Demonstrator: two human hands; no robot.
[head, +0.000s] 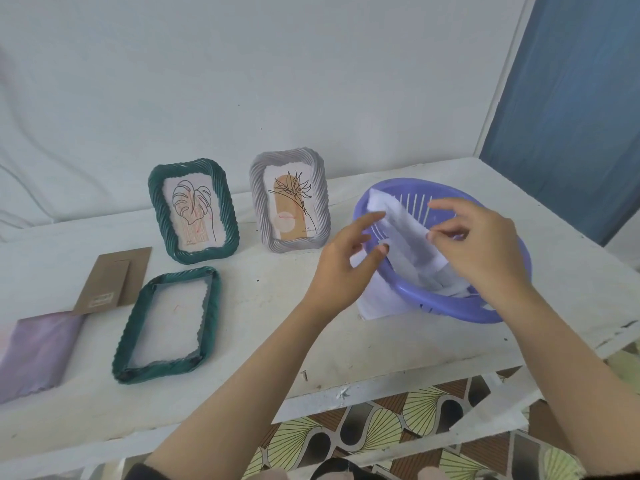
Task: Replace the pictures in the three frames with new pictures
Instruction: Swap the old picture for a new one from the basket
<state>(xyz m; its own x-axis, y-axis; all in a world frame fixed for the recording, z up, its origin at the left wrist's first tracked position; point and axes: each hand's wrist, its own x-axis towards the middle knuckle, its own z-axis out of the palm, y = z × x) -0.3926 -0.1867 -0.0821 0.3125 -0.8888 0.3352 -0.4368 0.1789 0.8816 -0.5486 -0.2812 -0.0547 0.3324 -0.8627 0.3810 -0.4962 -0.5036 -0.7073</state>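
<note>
Purple picture partly beyond left edge

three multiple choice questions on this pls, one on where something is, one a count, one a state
1. Where is the cardboard back?
A) on the floor
B) left of the flat frame
C) leaning on the wall

2. How many frames stand upright?
A) one
B) two
C) three

3. What is the right hand doing?
A) pinching paper at the basket
B) holding a frame
C) curled, holding nothing

Answers:
1 B: the cardboard back lies on the table just left of the flat frame.
2 B: the green frame and the grey frame stand, and the third frame lies flat.
3 A: its thumb and finger close on the edge of the white paper over the basket.
</note>
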